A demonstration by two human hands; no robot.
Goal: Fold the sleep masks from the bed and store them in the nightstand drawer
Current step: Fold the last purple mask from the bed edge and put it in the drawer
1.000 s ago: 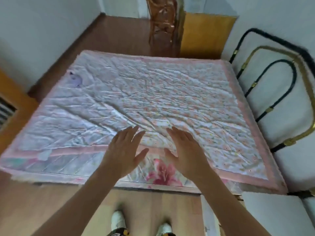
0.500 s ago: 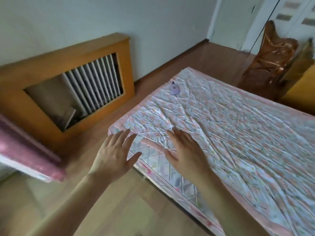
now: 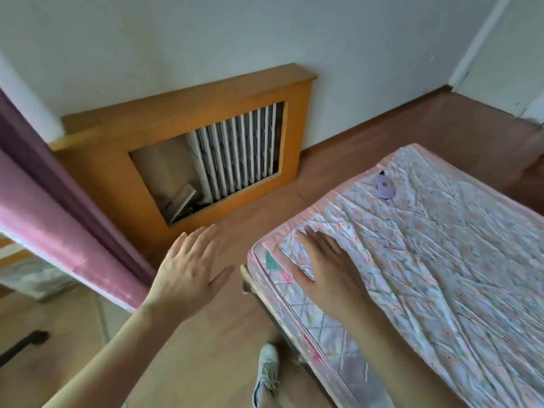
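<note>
A single lilac sleep mask (image 3: 383, 187) lies flat on the bed (image 3: 441, 260), close to the far left edge of the coverlet, with a dark bit of strap showing at its far end; it sits well apart from both hands, and nothing lies on the coverlet between it and them; the coverlet (image 3: 459, 237) is a creased, pale floral quilt with a pink border, spread over a quilted mattress (image 3: 321, 328) whose side panel shows along the near edge; the right hand (image 3: 329, 266) is spread open, palm down, over the near left corner of the bed, holding nothing, though whether it presses on the cloth or hangs just above cannot be told; the left hand (image 3: 188, 269) is likewise open, fingers apart, empty, held in the air off the bed above the wooden floor (image 3: 223, 363); beyond the floor a pale wall (image 3: 265, 39) carries a wooden radiator cover (image 3: 164, 154) with an open front, white radiator fins (image 3: 238, 151) visible inside and some dim clutter at its bottom; a pink and purple curtain (image 3: 59, 225) hangs across the left side; a door frame (image 3: 474, 45) stands at the far right corner; a white shoe (image 3: 266, 369) shows on the floor beside the bed frame; a dark bar-shaped object (image 3: 23, 344) lies at the lower left, too unclear to name
</note>
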